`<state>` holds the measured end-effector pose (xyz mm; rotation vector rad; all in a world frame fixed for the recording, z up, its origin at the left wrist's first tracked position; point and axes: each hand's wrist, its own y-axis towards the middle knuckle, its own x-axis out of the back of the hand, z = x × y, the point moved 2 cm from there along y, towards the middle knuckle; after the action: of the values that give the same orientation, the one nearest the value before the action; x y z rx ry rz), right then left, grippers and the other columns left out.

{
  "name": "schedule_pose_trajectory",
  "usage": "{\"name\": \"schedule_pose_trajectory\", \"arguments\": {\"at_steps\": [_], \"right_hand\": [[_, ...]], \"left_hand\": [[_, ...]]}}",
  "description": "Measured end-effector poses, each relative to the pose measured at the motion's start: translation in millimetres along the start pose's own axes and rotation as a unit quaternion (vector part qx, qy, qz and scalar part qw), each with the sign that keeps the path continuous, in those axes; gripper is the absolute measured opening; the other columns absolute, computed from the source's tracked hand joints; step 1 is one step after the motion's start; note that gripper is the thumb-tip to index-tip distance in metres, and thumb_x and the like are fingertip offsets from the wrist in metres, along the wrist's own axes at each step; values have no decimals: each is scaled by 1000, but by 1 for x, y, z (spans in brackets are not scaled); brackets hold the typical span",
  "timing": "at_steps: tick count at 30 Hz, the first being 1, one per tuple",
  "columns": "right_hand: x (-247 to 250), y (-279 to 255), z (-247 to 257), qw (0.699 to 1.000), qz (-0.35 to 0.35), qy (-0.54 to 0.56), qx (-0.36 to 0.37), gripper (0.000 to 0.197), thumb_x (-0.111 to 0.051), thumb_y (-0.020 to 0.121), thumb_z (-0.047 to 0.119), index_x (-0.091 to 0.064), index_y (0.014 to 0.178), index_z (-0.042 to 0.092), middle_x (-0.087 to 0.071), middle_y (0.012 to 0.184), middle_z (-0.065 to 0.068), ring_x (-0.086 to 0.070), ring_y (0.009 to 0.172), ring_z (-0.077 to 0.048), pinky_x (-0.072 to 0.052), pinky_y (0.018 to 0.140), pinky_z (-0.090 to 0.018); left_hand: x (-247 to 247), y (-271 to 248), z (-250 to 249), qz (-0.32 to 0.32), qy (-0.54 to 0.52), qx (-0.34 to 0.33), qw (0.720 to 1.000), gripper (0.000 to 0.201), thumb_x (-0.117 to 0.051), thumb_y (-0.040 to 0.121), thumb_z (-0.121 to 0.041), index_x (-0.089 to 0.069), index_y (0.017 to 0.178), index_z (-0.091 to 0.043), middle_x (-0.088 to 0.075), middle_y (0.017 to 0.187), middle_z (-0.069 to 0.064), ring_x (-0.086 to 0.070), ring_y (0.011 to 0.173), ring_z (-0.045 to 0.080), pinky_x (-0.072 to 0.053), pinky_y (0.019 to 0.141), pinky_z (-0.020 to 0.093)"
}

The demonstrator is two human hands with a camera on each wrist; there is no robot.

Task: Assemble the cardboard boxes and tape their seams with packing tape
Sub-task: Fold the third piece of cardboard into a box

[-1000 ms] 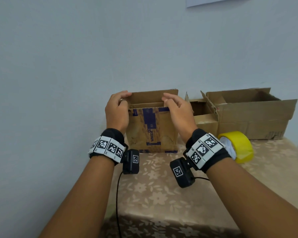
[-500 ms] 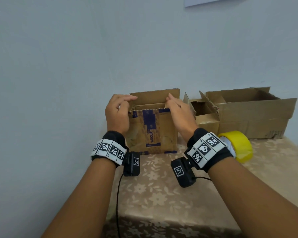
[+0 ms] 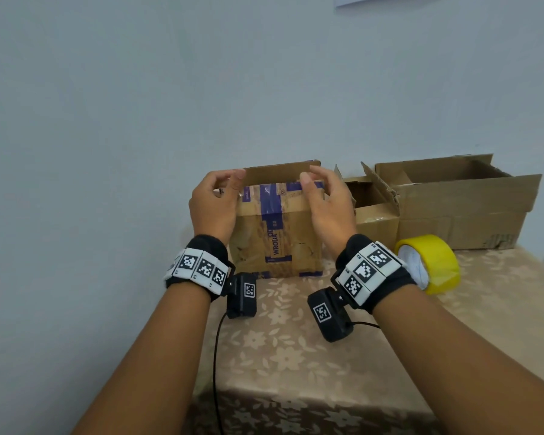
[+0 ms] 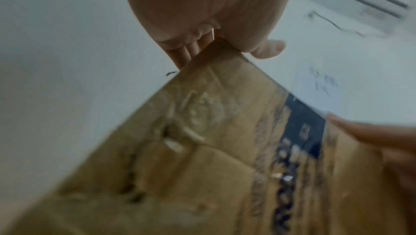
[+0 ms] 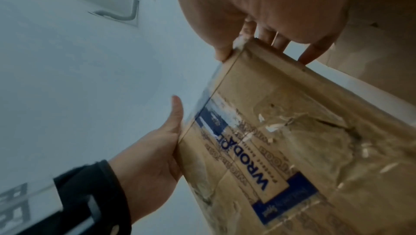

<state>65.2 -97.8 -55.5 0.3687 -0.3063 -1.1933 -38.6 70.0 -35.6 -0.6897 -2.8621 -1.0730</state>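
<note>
A printed cardboard box (image 3: 277,233) stands on the table (image 3: 296,356) at 12 o'clock. The left hand (image 3: 213,206) and right hand (image 3: 326,205) curl over its top corners, gripping them. A yellow tape roll (image 3: 434,262) sits at 2 o'clock

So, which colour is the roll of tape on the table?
Yellow: the tape roll shows best in the head view.
</note>
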Motion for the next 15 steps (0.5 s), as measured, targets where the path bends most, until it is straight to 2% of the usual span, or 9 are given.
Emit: {"name": "schedule_pose_trajectory", "arguments": {"at_steps": [2, 4, 6, 7, 8, 10, 12, 14, 15], "right_hand": [[-2, 2, -5, 1000, -10, -26, 6, 46, -59, 104, 34, -47, 148, 28, -47, 147, 7, -46, 124, -1, -49, 108, -37], [-4, 5, -10, 999, -17, -41, 1, 52, -59, 104, 25, -40, 152, 31, -35, 156, 4, -39, 137, -10, -50, 109, -46], [-7, 7, -14, 998, -15, -64, 8, 61, -58, 103, 22, -32, 156, 35, -25, 162, 4, -30, 147, -18, -47, 110, -51], [-8, 8, -15, 998, -8, -68, 5, 65, -57, 103, 21, -26, 158, 37, -25, 163, 6, -28, 148, -19, -48, 110, -52], [-8, 8, -15, 998, -2, -68, 0, 68, -55, 104, 20, -22, 160, 39, -26, 163, 7, -28, 148, -19, -49, 108, -51], [-7, 9, -13, 997, 5, -72, -8, 62, -52, 105, 19, -28, 158, 41, -33, 157, 9, -28, 145, -18, -46, 110, -51], [-8, 6, -10, 997, 7, -68, -19, 36, -48, 106, 20, -57, 137, 37, -38, 139, 11, -29, 138, -15, -40, 113, -50], [-11, 2, -11, 998, 6, -56, -28, 25, -46, 106, 24, -68, 112, 34, -40, 129, 13, -30, 131, -12, -36, 112, -44], [-12, 1, -11, 998, 6, -56, -31, 22, -46, 107, 26, -67, 109, 33, -42, 131, 12, -31, 132, -13, -34, 108, -39]], "left_hand": [[-2, 0, 4, 18, 54, -12, 998, 36, -66, 96, -48, -69, 123, -25, -65, 113, -12, -64, 95, 9, -57, 88, 33], [-4, 1, 6, 49, 81, -13, 995, 48, -65, 99, -39, -54, 145, -28, -48, 129, -13, -61, 90, 2, -53, 84, 18], [-6, 2, 5, 74, 85, -19, 993, 62, -64, 101, -32, -36, 157, -28, -34, 139, -15, -59, 86, -6, -48, 80, 7], [-7, 3, 5, 82, 91, -26, 992, 63, -62, 102, -32, -33, 159, -27, -33, 143, -13, -59, 92, -6, -49, 85, 9], [-9, 2, 5, 86, 101, -33, 991, 59, -59, 104, -34, -36, 157, -25, -36, 146, -10, -58, 103, -1, -50, 94, 18], [-11, 0, 4, 72, 109, -22, 991, 43, -50, 106, -41, -54, 144, -23, -49, 139, -2, -49, 122, 16, -45, 106, 35], [-11, -3, 4, 37, 88, 17, 995, 35, -46, 106, -45, -70, 108, -18, -57, 116, -2, -43, 119, 18, -40, 102, 37], [-9, -6, 5, 16, 97, 36, 994, 36, -51, 105, -41, -61, 79, -19, -56, 102, -3, -43, 115, 22, -40, 98, 38], [-11, -6, 7, 14, 107, 33, 994, 31, -55, 104, -36, -58, 77, -21, -56, 102, -4, -45, 116, 23, -42, 100, 40]]}}
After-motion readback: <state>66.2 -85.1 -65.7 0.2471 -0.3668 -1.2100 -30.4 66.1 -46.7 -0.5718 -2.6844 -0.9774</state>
